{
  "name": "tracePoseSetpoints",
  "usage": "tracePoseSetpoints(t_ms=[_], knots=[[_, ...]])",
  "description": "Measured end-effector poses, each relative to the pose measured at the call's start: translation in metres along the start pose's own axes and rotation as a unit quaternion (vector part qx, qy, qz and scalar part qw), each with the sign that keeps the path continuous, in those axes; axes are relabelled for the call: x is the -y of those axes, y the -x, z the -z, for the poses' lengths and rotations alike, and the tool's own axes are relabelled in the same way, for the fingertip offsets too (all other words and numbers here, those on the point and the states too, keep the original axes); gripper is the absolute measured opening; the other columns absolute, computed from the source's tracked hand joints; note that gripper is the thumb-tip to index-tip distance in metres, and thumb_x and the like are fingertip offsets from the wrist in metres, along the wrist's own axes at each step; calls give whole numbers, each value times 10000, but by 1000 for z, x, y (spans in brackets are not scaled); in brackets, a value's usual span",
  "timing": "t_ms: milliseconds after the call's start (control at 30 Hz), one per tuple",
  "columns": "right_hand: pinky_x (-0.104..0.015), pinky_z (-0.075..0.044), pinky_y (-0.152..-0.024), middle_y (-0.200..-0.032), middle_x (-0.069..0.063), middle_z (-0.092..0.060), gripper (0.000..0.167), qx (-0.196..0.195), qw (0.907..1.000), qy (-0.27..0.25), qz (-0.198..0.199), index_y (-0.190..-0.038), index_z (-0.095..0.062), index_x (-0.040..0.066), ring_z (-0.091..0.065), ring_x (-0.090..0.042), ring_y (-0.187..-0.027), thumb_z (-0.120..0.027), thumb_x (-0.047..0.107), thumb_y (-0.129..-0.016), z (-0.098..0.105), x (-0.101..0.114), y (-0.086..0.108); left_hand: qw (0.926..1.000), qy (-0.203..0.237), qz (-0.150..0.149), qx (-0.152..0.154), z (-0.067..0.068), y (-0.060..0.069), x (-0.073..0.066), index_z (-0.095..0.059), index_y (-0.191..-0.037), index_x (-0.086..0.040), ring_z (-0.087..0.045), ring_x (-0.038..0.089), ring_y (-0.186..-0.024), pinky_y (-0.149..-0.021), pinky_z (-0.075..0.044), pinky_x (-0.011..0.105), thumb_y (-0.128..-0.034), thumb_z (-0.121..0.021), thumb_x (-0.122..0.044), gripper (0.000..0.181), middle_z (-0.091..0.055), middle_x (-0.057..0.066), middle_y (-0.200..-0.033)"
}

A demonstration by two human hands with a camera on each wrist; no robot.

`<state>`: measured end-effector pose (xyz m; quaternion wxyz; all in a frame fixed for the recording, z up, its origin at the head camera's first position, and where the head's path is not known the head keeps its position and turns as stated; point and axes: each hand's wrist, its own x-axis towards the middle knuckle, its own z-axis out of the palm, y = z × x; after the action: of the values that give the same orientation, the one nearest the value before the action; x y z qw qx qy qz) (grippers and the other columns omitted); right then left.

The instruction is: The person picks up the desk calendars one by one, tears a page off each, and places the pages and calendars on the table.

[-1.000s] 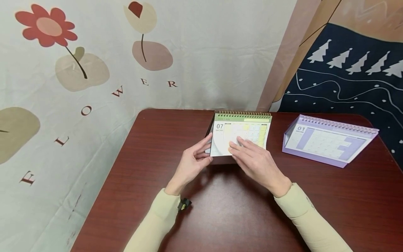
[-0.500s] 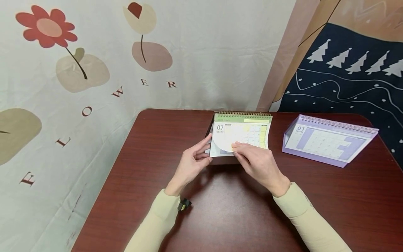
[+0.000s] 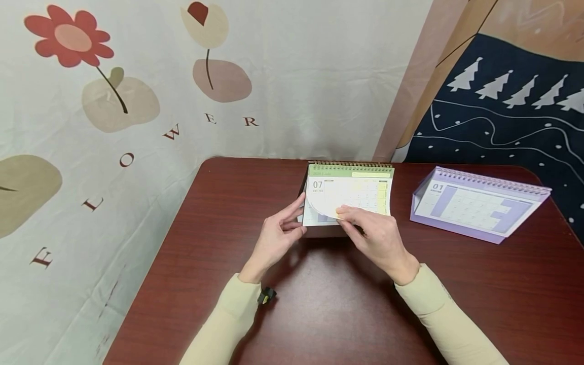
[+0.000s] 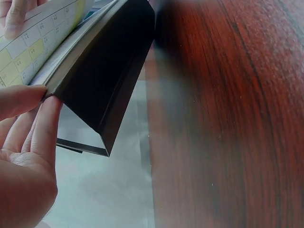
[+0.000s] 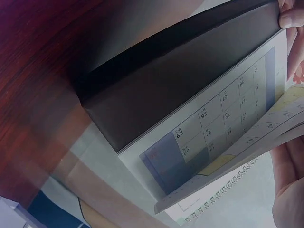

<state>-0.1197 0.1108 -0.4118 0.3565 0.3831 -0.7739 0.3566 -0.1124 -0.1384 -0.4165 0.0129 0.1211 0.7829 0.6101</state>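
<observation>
A green-topped desk calendar (image 3: 351, 185) showing page 07 stands at the back of the table. My left hand (image 3: 274, 241) holds its left edge between thumb and fingers. With thumb and index finger, my right hand (image 3: 378, 238) pinches the lower edge of the July page (image 3: 326, 195), whose lower left corner curls up. Beneath it shows a page with blue-violet columns (image 5: 213, 118) in the right wrist view. The calendar's dark stand (image 4: 109, 61) fills the middle of the left wrist view, its side open like a triangle.
A purple desk calendar (image 3: 474, 203) showing 01 stands to the right on the reddish-brown table (image 3: 319, 314). Behind the table hang a pale flower-print cloth (image 3: 315, 91) and a dark blue tree-print cloth (image 3: 502, 121). A small black object (image 3: 266, 295) sits at my left cuff.
My right fingers, laid on the July page a second ago, have drawn together and pinch its lower edge. The page's lower left corner has lifted and curled. My left hand keeps its place.
</observation>
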Motion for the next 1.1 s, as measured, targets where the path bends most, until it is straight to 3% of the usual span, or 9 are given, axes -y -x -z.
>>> tracePoseSetpoints(t_ms=[333, 467, 567, 700, 800, 933, 1033, 1100], knots=[[-258, -575, -881, -1030, -90, -788, 286, -109, 9974, -618, -364, -999, -809, 48, -761, -256, -981, -702, 312, -978, -2, 2, -3, 9993, -179, -231, -245, 0, -2, 5, -535, -1523, -229, -733, 281, -1045, -868, -598, 328, -857, -682, 138, 775, -661, 130, -1352], [-219, -555, -905, -1042, -99, -785, 185, -143, 9931, -1026, -545, -1015, -819, 38, -757, -266, -994, -833, 132, -857, -3, 1, -3, 9989, -231, -269, -299, 1, -3, 7, -546, -1515, -222, -730, 293, -1054, -862, -600, 329, -858, -686, 139, 762, -661, 140, -1345], [-211, -552, -908, -1041, -102, -784, 299, -108, 9884, -1295, -789, -1023, -821, 33, -755, -259, -1006, -877, -36, -738, -2, 1, -3, 9989, -266, -257, -300, 2, -3, 8, -549, -1512, -229, -727, 313, -1054, -863, -599, 325, -862, -688, 131, 756, -663, 137, -1342], [-224, -560, -904, -1046, -97, -783, 324, 54, 9793, -1611, -1222, -1019, -823, 32, -747, -226, -1038, -868, -95, -724, 1, 2, -3, 9988, -261, -273, -314, 3, -4, 9, -557, -1506, -229, -722, 332, -1059, -860, -598, 311, -863, -689, 129, 748, -669, 138, -1332], [-246, -569, -900, -1048, -84, -784, 277, 200, 9674, -1941, -1613, -993, -827, 37, -738, -188, -1062, -851, -99, -753, 5, 3, -5, 9988, -283, -202, -333, 2, -4, 3, -554, -1506, -184, -715, 349, -1073, -870, -597, 325, -862, -683, 146, 735, -668, 164, -1325], [-251, -573, -893, -1049, -71, -783, 244, 304, 9503, -2347, -2024, -976, -831, 41, -728, -153, -1081, -831, -101, -778, 8, 2, -5, 9990, -311, -75, -316, 3, 0, -17, -535, -1507, -94, -700, 384, -1103, -883, -596, 352, -860, -661, 176, 713, -643, 208, -1342], [-232, -570, -883, -1056, -85, -780, 230, 326, 9443, -2464, -2156, -989, -829, 29, -724, -143, -1089, -821, -93, -794, 9, 1, -4, 9992, -309, -36, -264, 3, 2, -25, -531, -1504, -72, -702, 395, -1095, -876, -598, 345, -861, -652, 181, 701, -630, 217, -1355], [-217, -566, -876, -1058, -98, -778, 226, 332, 9423, -2479, -2224, -993, -826, 19, -722, -130, -1088, -813, -98, -801, 9, -1, -3, 9992, -331, -1, -239, 4, 1, -23, -529, -1505, -75, -710, 395, -1074, -870, -599, 345, -862, -652, 181, 703, -626, 217, -1360]])
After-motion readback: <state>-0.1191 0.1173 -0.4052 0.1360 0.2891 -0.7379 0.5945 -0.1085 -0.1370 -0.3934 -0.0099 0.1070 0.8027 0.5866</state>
